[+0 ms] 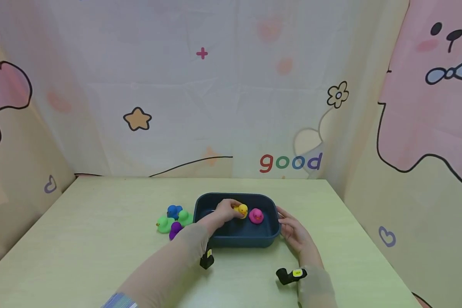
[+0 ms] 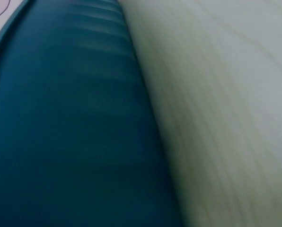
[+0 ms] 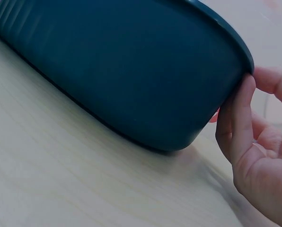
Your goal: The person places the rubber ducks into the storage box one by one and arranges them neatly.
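A dark blue rectangular bin [image 1: 238, 242] stands on the table. My left hand [image 1: 226, 209] reaches over its near side and pinches a yellow rubber duck [image 1: 243, 210] inside it. Beside that duck, also in the bin, sits a pink rubber duck [image 1: 256, 216]. My right hand [image 1: 297, 235] touches the outside of the bin's right end, its fingertips just under the rim in the right wrist view. The left wrist view holds only the bin's outer wall [image 2: 84, 123] and tabletop; the left hand is out of that picture.
Left of the bin is a cluster of rubber ducks: a blue duck [image 1: 174, 211], a green duck [image 1: 164, 224], a second green duck [image 1: 185, 218] and a purple duck [image 1: 175, 230] partly behind my left forearm. Printed cloth walls surround the pale wooden table [image 1: 81, 239].
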Available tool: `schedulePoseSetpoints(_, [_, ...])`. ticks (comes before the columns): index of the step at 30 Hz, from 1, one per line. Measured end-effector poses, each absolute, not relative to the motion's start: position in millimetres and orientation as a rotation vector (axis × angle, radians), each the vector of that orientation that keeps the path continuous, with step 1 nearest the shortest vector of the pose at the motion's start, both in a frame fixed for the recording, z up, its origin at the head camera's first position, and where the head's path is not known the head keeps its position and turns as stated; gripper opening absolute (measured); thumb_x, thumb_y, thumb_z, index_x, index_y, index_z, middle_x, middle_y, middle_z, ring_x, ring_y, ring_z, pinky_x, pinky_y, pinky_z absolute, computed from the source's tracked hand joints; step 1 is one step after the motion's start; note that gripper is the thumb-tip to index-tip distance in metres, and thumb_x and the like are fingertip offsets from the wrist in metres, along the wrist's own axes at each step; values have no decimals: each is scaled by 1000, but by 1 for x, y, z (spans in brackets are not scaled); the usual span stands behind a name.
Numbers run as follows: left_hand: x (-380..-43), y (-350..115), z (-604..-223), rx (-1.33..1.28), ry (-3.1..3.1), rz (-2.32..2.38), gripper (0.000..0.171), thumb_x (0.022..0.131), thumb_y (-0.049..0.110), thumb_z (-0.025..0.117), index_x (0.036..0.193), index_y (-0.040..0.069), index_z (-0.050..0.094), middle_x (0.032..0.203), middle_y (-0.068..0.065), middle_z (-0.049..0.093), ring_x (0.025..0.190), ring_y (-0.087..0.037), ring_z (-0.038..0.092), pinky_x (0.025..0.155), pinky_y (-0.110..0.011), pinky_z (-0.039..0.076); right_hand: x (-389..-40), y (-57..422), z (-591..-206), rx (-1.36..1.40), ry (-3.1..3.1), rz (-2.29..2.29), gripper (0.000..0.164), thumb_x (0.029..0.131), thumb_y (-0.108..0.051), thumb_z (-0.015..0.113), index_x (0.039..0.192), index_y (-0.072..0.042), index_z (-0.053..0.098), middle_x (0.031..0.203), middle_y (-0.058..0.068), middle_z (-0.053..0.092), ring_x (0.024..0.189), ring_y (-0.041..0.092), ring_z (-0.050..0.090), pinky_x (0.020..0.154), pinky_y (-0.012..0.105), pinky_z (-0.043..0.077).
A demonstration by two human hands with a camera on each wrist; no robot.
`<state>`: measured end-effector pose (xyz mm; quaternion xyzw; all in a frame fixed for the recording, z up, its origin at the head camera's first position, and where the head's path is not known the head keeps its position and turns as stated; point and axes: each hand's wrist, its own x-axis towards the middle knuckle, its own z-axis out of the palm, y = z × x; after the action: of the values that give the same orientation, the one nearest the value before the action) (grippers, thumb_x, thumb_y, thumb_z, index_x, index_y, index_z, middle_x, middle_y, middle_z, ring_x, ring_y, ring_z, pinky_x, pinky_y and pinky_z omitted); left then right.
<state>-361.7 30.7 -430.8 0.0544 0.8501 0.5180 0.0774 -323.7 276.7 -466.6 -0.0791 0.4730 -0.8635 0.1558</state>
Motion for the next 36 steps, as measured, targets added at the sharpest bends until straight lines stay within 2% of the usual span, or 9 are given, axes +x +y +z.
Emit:
schedulePoseSetpoints(8, [-363, 31, -434, 145, 2626, 1439, 36, 80, 2, 78, 114, -3, 68, 112, -17, 65, 96, -28, 55, 95, -41, 48, -324, 275, -469, -268, 1404, -2470, 48, 100, 7, 30, 116, -21, 65, 110, -2, 64, 86, 6, 64, 77, 17, 54])
schedulePoseSetpoints(18, [-361, 31, -435, 242, 2780, 1198, 36, 81, 8, 78, 114, -1, 66, 113, -17, 64, 100, -30, 56, 93, -42, 46, -328, 276, -470, -283, 1370, -2471, 50, 100, 8, 29, 115, -20, 66, 109, -1, 64, 86, 7, 64, 76, 17, 54])
schedulePoseSetpoints(23, [-359, 30, -432, 295, 2807, 1096, 42, 79, 9, 80, 117, 0, 65, 114, -17, 63, 101, -31, 55, 91, -43, 45, -322, 275, -464, -299, 1363, -2454, 48, 99, 8, 29, 117, -19, 65, 109, -1, 63, 87, 7, 64, 78, 16, 54])
schedulePoseSetpoints(27, [-358, 24, -424, 355, 2811, 1031, 56, 77, 11, 82, 127, 3, 60, 122, -20, 58, 109, -37, 51, 94, -47, 44, -322, 274, -465, -305, 1330, -2468, 50, 99, 9, 27, 116, -18, 66, 107, 0, 62, 86, 7, 64, 77, 17, 55])
schedulePoseSetpoints(30, [-356, 14, -413, 417, 2776, 1029, 63, 78, 13, 82, 133, 4, 54, 130, -22, 55, 118, -40, 50, 101, -49, 43, -324, 274, -468, -314, 1316, -2476, 50, 99, 9, 26, 116, -18, 65, 107, 0, 62, 85, 7, 64, 76, 17, 55])
schedulePoseSetpoints(33, [-354, -1, -400, 477, 2694, 1097, 61, 82, 13, 78, 136, 4, 52, 136, -22, 53, 126, -38, 49, 106, -49, 42, -325, 275, -468, -304, 1315, -2483, 50, 99, 9, 27, 116, -18, 66, 107, 0, 62, 85, 7, 64, 76, 17, 55])
schedulePoseSetpoints(36, [-352, -20, -391, 527, 2629, 1200, 53, 86, 12, 74, 134, 2, 54, 136, -22, 55, 127, -36, 50, 105, -47, 44, -325, 274, -467, -307, 1316, -2480, 51, 99, 9, 26, 117, -18, 66, 108, -1, 63, 86, 7, 64, 77, 17, 55])
